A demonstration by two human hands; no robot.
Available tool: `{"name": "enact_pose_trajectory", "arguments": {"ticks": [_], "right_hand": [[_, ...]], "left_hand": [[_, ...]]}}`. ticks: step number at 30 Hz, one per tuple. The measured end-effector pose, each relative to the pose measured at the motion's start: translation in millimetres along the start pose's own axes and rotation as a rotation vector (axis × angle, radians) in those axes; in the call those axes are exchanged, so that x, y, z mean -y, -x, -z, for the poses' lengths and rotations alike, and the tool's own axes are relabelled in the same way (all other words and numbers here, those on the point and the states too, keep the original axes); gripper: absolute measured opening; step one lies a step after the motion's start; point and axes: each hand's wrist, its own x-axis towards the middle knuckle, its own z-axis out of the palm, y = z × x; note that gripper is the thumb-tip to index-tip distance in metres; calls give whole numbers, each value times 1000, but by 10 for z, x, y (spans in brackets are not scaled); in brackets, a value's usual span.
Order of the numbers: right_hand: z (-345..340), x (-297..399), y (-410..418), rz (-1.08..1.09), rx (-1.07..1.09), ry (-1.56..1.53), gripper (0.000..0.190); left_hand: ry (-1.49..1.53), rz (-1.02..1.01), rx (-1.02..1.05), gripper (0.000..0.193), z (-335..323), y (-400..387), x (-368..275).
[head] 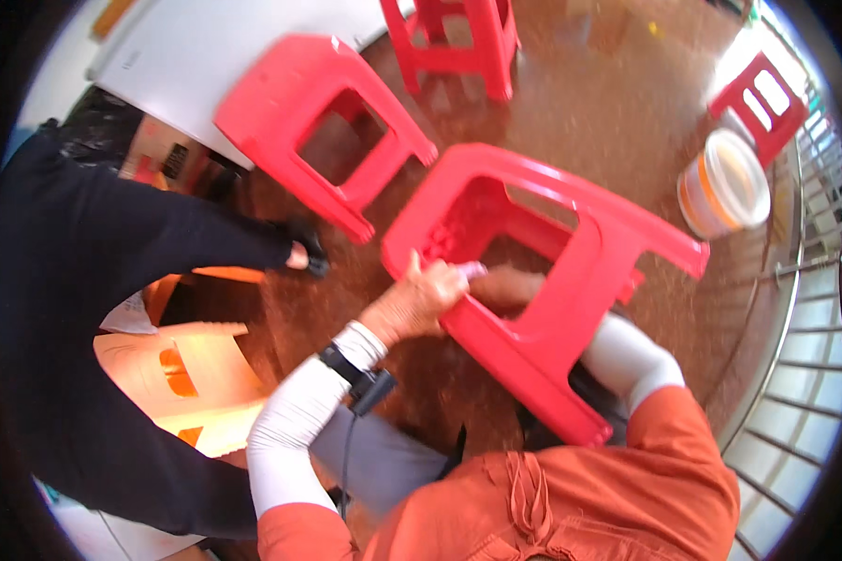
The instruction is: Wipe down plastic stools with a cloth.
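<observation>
A red plastic stool lies tilted on its side before me, its underside partly showing. My left hand is closed at the edge of this stool, near the seat end, with its thumb up. A small pinkish thing shows at its fingers; I cannot tell what it is. My right arm passes behind the stool, and part of my right hand shows blurred through the side opening, close to my left hand. Its fingers are mostly hidden. A second red stool stands tilted just beyond, at the upper left.
A third red stool is at the top, another red stool at the right by a lidded bucket. A person in dark clothes stands at the left, near a white table and orange plastic stools. Metal railings run along the right.
</observation>
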Motion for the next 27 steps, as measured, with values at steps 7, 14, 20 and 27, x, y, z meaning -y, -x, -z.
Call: {"name": "enact_pose_trajectory", "arguments": {"ticks": [7, 14, 20, 27], "right_hand": [[91, 248, 222, -184, -38, 1114, 42], [-47, 304, 258, -93, -35, 856, 37], [1321, -357, 181, -128, -735, 763, 54], [1488, -794, -27, -350, -699, 1283, 44]], "left_hand": [[43, 16, 31, 69, -86, 42, 89], [81, 45, 39, 72, -106, 181, 50], [-21, 56, -45, 64, -147, 31, 230], [41, 172, -46, 27, -390, 133, 331]]}}
